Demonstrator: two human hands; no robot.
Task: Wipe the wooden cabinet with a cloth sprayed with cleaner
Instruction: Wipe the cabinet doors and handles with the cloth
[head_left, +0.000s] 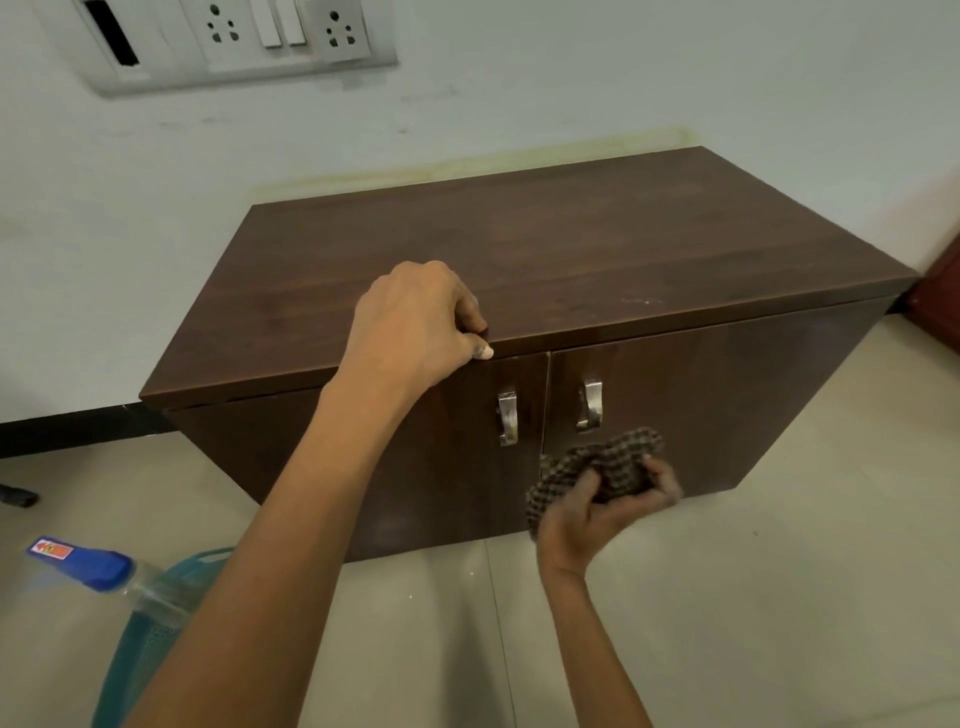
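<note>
A low dark wooden cabinet (571, 249) stands on the floor against a white wall, with two shut doors and metal handles (508, 418). My left hand (415, 322) rests on the front edge of the cabinet top, fingers curled over the edge above the left door. My right hand (608, 504) holds a bunched checked brown cloth (608, 462) in front of the right door, just below its handle (589, 405). A spray bottle with a blue cap (88, 564) lies at the lower left, partly behind my left forearm.
A teal plastic basket (150, 623) sits on the tiled floor under the bottle. A switch and socket panel (234, 36) is on the wall above. A dark red piece of furniture (935, 306) is at the right edge. A small dark object (18, 493) lies at the far left.
</note>
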